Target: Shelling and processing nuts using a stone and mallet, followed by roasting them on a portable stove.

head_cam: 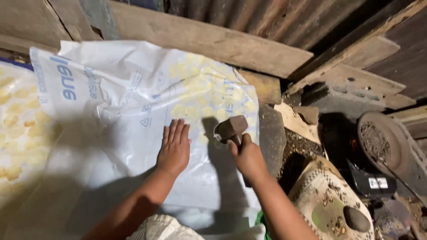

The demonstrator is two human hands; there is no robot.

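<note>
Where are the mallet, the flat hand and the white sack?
mallet (232, 128), head view, on its wooden head.
left hand (175, 148), head view, on its back, pressed flat.
sack (129, 84), head view, on bare white plastic.

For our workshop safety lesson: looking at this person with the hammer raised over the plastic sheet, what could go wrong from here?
1. The left hand lies flat on the plastic sheet, close beside the hammer; a stray blow might hit its fingers.
2. The right hand holds the handle near the head, so control may suffer.
3. Blows could tear the sheet over the yellow pieces.
</note>
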